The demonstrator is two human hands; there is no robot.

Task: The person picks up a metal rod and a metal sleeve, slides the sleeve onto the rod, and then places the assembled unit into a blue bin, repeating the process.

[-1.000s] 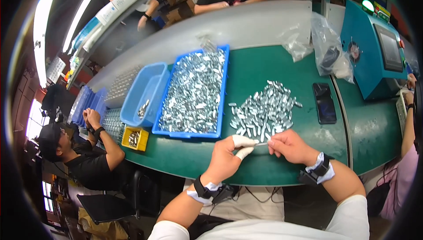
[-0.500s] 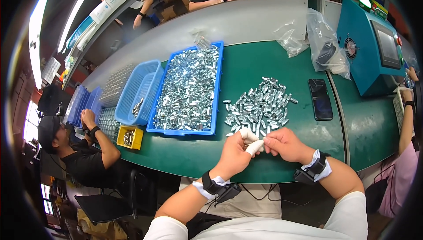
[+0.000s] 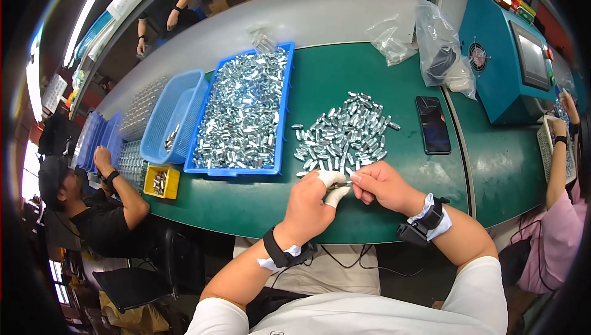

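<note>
In front of me, at the near edge of the loose pile of small silver metal parts (image 3: pixel 348 135), my two hands meet. My left hand (image 3: pixel 308 206), with white finger covers on its thumb and forefinger, is closed on a small metal part (image 3: pixel 345 183). Thumb and forefinger of my right hand (image 3: pixel 386 188) are pinched together at the right end of that same part. The fingers mostly hide the piece, so its full shape does not show. Both wrists wear black straps over white cloth.
To the left stand a blue tray (image 3: pixel 285 110) heaped with metal parts, a light-blue basket (image 3: pixel 198 83) and a yellow bin (image 3: pixel 174 181). A phone (image 3: pixel 433 126), plastic bags (image 3: pixel 438 46) and a teal machine (image 3: pixel 492 95) are on the right. Other people sit at the left, right and far side.
The whole scene has shifted left and slightly up in the picture. My fingers have parted a little, and more of the small metal part shows between them.
</note>
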